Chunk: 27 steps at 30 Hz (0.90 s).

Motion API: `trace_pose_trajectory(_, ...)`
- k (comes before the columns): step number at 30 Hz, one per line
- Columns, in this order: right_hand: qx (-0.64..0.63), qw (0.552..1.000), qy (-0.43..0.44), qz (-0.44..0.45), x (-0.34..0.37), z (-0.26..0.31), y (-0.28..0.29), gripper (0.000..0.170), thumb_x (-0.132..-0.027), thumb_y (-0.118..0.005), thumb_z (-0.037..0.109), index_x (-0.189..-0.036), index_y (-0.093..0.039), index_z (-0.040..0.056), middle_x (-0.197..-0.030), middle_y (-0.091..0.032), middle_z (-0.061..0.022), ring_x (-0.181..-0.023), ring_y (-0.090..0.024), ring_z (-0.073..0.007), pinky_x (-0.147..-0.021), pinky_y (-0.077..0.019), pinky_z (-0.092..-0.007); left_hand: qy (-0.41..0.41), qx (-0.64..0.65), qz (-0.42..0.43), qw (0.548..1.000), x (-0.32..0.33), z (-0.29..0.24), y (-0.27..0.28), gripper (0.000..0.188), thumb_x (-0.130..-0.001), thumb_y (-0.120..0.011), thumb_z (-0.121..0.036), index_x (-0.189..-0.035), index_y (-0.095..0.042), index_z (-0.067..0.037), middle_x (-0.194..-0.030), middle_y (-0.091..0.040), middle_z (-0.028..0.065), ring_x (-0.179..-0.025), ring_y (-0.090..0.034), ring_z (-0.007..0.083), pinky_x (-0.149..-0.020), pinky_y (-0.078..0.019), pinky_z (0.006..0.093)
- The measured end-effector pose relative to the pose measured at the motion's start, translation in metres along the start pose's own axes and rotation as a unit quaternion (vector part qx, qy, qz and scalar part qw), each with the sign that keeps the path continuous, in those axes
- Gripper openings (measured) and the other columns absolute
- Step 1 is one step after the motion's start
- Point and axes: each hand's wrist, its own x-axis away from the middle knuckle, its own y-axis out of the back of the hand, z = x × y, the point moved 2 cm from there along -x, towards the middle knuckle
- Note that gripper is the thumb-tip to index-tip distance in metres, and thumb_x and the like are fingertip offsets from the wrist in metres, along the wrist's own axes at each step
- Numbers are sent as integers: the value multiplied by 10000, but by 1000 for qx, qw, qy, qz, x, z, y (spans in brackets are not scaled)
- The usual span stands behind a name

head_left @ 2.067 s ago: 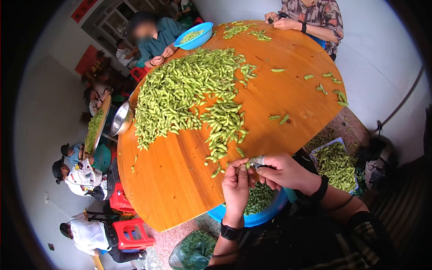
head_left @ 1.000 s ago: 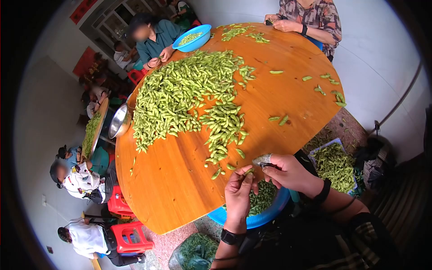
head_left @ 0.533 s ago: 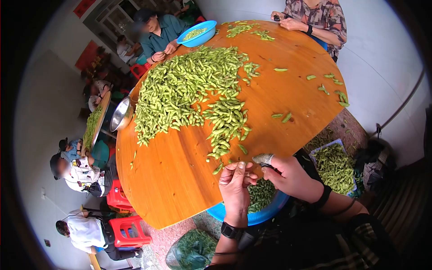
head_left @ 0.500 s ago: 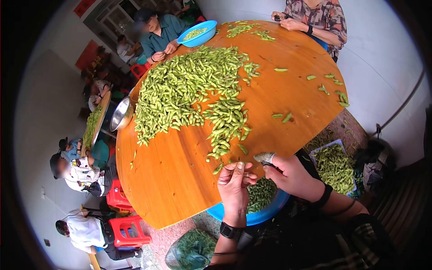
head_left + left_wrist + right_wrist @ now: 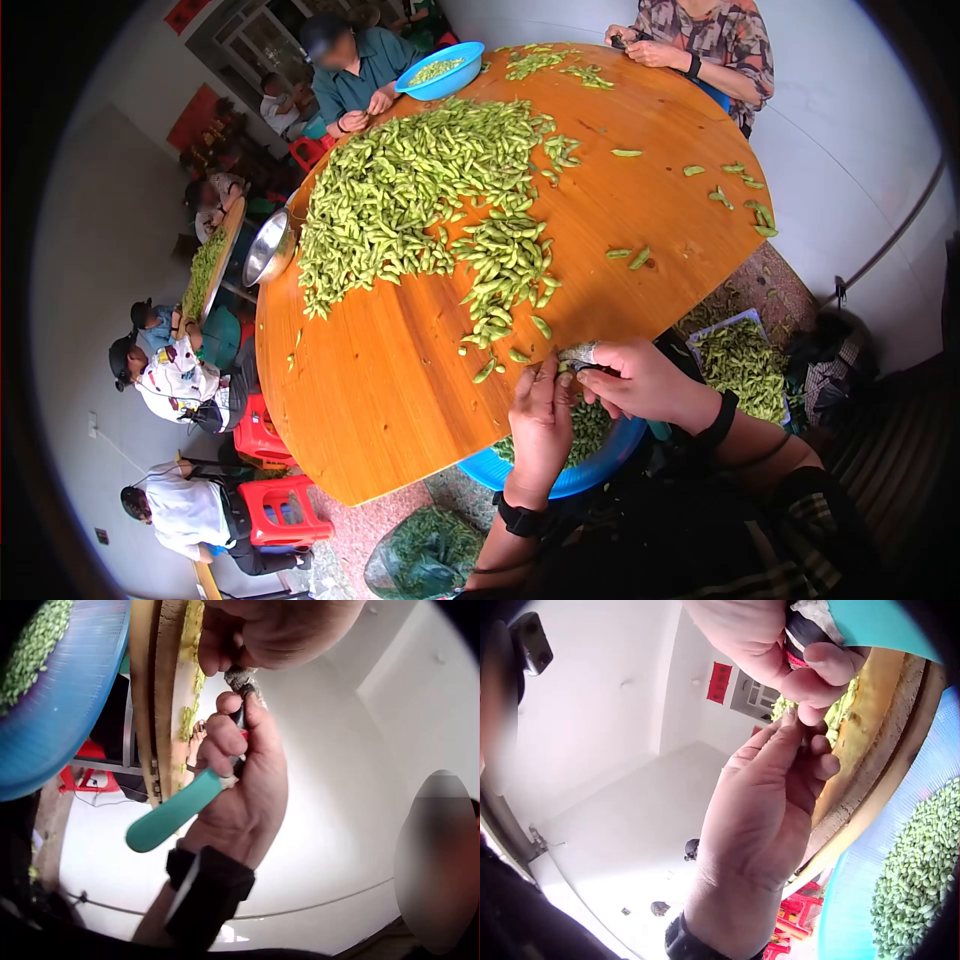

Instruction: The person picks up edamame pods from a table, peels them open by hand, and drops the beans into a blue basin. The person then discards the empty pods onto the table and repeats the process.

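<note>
My left hand (image 5: pixel 541 425) is at the table's near edge, its fingertips pinching a green soybean pod (image 5: pixel 563 368) mostly hidden by the fingers. Against those fingertips, my right hand (image 5: pixel 645 380) curls round a tool with a teal handle (image 5: pixel 176 811), dark wrapping and a red band; its working end is hidden. A grey wrap (image 5: pixel 578 353) covers a fingertip of the right hand. Just beyond the hands lie loose pods (image 5: pixel 484 370) and a large heap of soybean pods (image 5: pixel 400 200). Below them, shelled green beans (image 5: pixel 922 877) fill part of a blue basin (image 5: pixel 600 467).
The round wooden table (image 5: pixel 370 410) has a smaller blue basin (image 5: pixel 440 90) at its far side and a metal bowl (image 5: pixel 268 247) at its left edge. Other people sit around it. A crate of pods (image 5: pixel 745 370) and a bag of greens (image 5: pixel 425 555) stand on the floor.
The left hand opened a gap from the right hand, then came back to the right hand's tool with a green pod at its fingertips. The right hand has moved little.
</note>
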Motion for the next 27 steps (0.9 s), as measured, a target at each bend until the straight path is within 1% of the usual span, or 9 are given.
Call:
trace_pose_trajectory(1,8,1000,-1,-5,0,1,1,142,-964,-508,94,-884,-590,12,-656,-598,-15,-501,-550,-59,-435,-408,-213,0,1,0,1000,1,3,-1,321,-935,-556,-12,-1253,-567,26,-938,-613,169,-691,-655,239,-605,-535,336)
trace_pose_trajectory(3,16,1000,-2,-9,2,3,0,181,-964,-511,103,-821,-579,16,-633,-592,-15,-496,-551,-61,-431,-408,-217,-73,-87,-4,994,3,2,-3,401,-933,-552,-15,-1329,-501,22,-974,-610,188,-746,-654,311,-629,-537,380)
trace_pose_trajectory(6,21,1000,1,-18,2,5,-1,217,-957,-525,110,-767,-569,15,-602,-577,-10,-485,-551,-65,-430,-410,-226,-27,-97,8,995,3,-5,-4,480,-920,-560,-11,-1383,-439,21,-973,-602,199,-807,-646,360,-660,-534,410)
trace_pose_trajectory(12,35,999,-8,-7,4,5,-1,201,-936,-544,93,-758,-578,8,-601,-578,-20,-487,-563,-77,-441,-424,-244,-45,-47,13,998,1,5,-4,538,-895,-573,-1,-1406,-409,20,-983,-601,212,-792,-646,353,-671,-533,409)
trace_pose_trajectory(14,60,998,20,16,2,-3,-3,114,-933,-522,83,-881,-574,-4,-640,-593,-36,-494,-551,-89,-464,-434,-251,-50,-53,12,997,1,2,-3,539,-884,-576,9,-1401,-420,18,-975,-608,216,-788,-647,353,-671,-533,408)
trace_pose_trajectory(18,74,997,30,20,2,-6,-6,105,-932,-519,80,-894,-575,0,-628,-580,-33,-497,-556,-91,-465,-435,-252,-17,-78,26,996,1,2,-1,544,-847,-587,45,-1376,-466,4,-937,-624,217,-799,-654,341,-694,-530,397)
trace_pose_trajectory(22,50,999,7,15,1,-8,-8,99,-930,-520,75,-910,-579,-2,-634,-577,-29,-495,-556,-90,-464,-439,-252,-25,-79,14,996,0,4,0,514,-844,-592,52,-1347,-503,-7,-938,-638,216,-783,-660,325,-695,-531,383)
trace_pose_trajectory(24,36,999,-2,9,0,-11,-10,94,-929,-522,70,-921,-583,0,-643,-580,-30,-495,-556,-88,-464,-440,-253,11,-53,31,998,1,3,0,477,-848,-588,54,-1318,-529,-7,-968,-647,222,-780,-665,326,-687,-531,380)
trace_pose_trajectory(27,9,1000,4,-8,-2,-16,-12,105,-924,-531,59,-969,-605,0,-663,-585,-38,-492,-548,-75,-464,-441,-250,-12,-61,10,998,1,7,-1,443,-852,-588,53,-1290,-548,-3,-963,-660,212,-749,-675,308,-674,-540,374)
